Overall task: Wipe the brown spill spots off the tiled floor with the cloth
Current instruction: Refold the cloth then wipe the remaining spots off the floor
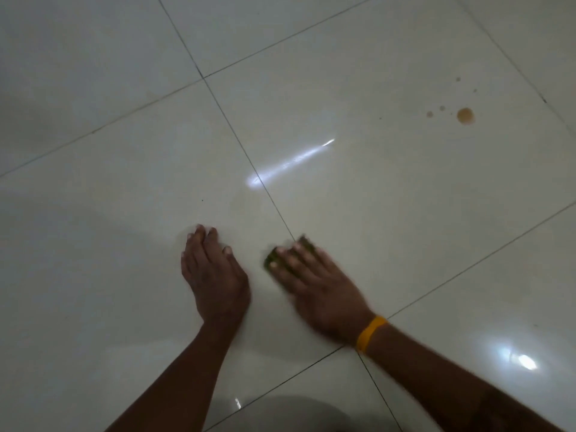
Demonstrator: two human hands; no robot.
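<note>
My right hand [314, 285] presses flat on a dark green cloth [307, 243] on the glossy white tiled floor [389, 188]; the cloth shows only past my fingertips and at my thumb side, and the hand is blurred. My left hand [215, 275] rests flat on the tile just to the left, fingers together, holding nothing. Brown spill spots lie far off at the upper right: one large round spot [466, 116], two small ones [430, 114] beside it and tiny specks [458, 79] above.
Dark grout lines [237, 135] cross the floor in a diagonal grid. Bright light reflections [290, 162] streak the tile ahead of my hands and glare at the lower right [526, 361]. A yellow band [371, 333] circles my right wrist.
</note>
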